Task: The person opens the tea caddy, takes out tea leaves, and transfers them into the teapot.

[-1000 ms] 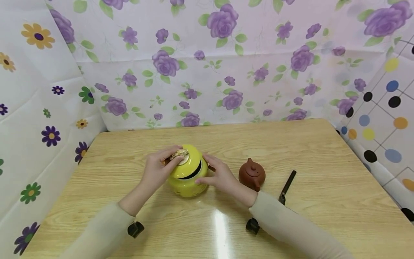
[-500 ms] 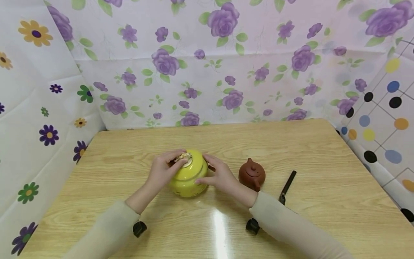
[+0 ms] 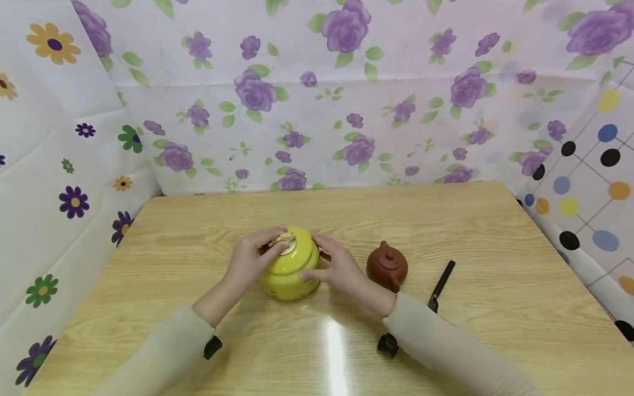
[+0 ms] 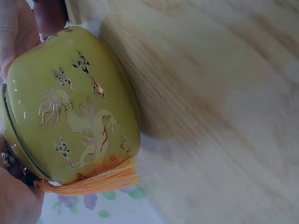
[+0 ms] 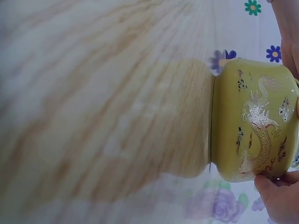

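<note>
A glossy yellow jar stands upright on the wooden table, left of the middle. Its domed yellow lid sits level on the mouth. My left hand pinches the gold knob on top of that lid. With thumb in front and fingers behind, my right hand holds the jar's right side. In the left wrist view, a dragon decorates the jar wall, and an orange tassel hangs from the lid end. Another dragon shows on the jar in the right wrist view.
A brown clay teapot stands right of the jar, close to my right forearm. Farther right lies a black rod-like thing, partly hidden by my right sleeve. Flowered cloth walls off the table's back.
The lid was tilted with a dark gap at the front; it has come down level on the jar. My left hand moved slightly right and down with it. My right hand stayed in place.
</note>
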Available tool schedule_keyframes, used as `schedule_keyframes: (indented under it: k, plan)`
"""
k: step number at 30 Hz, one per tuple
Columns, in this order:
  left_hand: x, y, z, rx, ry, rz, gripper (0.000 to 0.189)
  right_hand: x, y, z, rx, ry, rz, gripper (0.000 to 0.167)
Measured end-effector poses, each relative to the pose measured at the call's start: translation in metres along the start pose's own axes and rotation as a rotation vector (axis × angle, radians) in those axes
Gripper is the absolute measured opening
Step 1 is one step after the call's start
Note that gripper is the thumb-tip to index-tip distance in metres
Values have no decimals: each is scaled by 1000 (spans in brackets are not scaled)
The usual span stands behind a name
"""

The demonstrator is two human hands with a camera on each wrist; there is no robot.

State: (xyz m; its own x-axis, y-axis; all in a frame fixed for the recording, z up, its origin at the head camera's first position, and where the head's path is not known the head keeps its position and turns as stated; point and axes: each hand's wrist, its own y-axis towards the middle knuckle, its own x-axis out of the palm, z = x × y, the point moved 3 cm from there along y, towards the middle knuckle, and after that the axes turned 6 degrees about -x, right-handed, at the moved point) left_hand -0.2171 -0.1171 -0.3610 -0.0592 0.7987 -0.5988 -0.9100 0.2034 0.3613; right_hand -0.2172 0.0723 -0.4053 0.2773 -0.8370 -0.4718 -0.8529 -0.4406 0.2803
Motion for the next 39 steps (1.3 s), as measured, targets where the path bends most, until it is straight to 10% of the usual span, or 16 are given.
schedule_keyframes:
  k: [19,27,39]
  plan:
    - [10,1,5,-42,26,-49,31,-5,-5,2,-20,-82,-12,88]
    - [11,14,8,-72,88,-166,34,-21,-6,-5,-3,-131,-3,72]
    - [-45,14,6,-74,209,-124,45,-72,-13,-31,-37,-404,-5,70]
